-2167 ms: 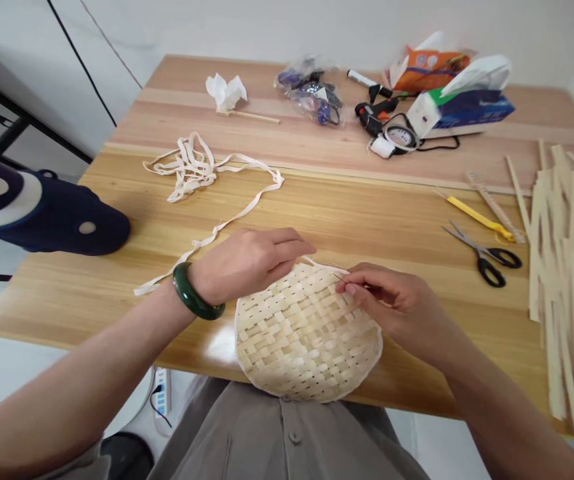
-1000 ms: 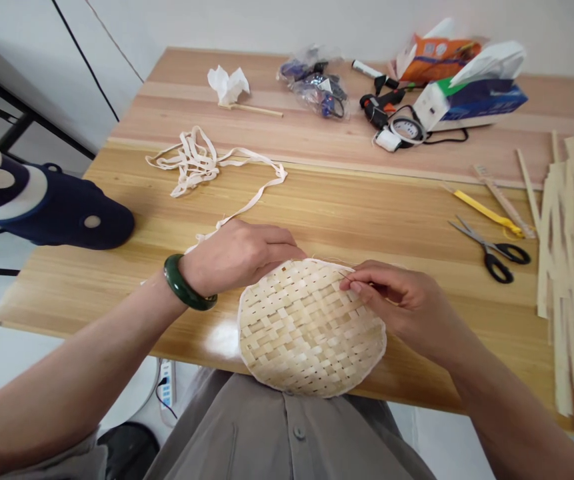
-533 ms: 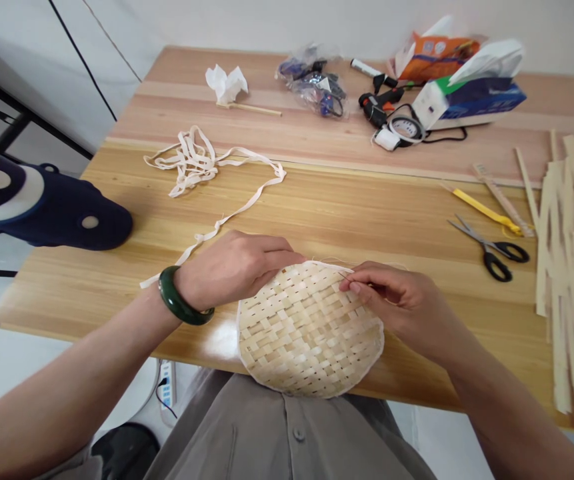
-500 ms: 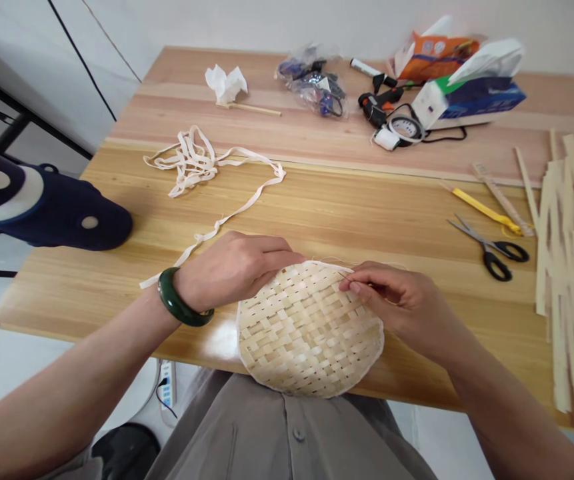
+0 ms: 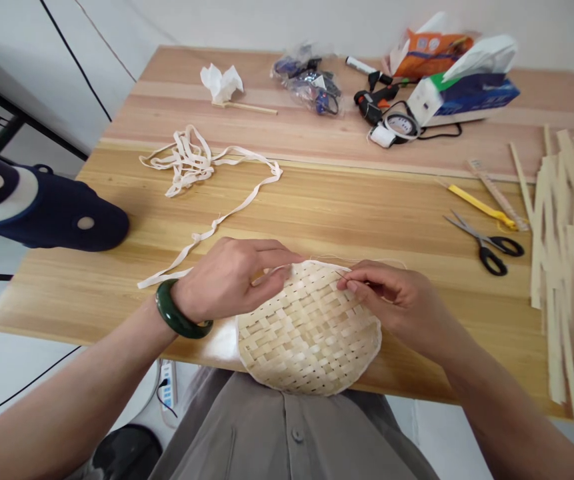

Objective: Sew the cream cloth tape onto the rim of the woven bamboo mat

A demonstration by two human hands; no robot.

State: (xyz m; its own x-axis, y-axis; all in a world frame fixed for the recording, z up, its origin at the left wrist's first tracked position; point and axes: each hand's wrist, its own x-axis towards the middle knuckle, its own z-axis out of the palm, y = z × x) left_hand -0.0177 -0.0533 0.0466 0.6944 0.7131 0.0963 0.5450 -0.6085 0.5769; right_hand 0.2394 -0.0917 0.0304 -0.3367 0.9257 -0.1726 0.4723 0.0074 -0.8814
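A round woven bamboo disc (image 5: 309,330) with a pale bound rim lies on the wooden table (image 5: 317,213), just at its near edge. My left hand (image 5: 229,280), a green bangle (image 5: 181,313) on its wrist, grips the disc's upper left rim with curled fingers. My right hand (image 5: 381,290) pinches a thin needle (image 5: 341,275) at the upper right of the weave. A fine thread (image 5: 361,260) runs along the top rim. A cream ribbon strip (image 5: 207,230) trails from a tangled heap past my left wrist.
Scissors (image 5: 487,250), a yellow-handled tool (image 5: 477,208) and a wooden ruler (image 5: 497,203) lie right, beside a pile of bamboo strips (image 5: 567,267). A glue gun (image 5: 374,107), tissue box (image 5: 467,87) and plastic bag (image 5: 309,83) stand at the back. A navy object (image 5: 41,213) sits left.
My left hand has shifted slightly, its fingers now curling over the disc's rim. The right hand still pinches the needle at the same spot, and the view has moved a little.
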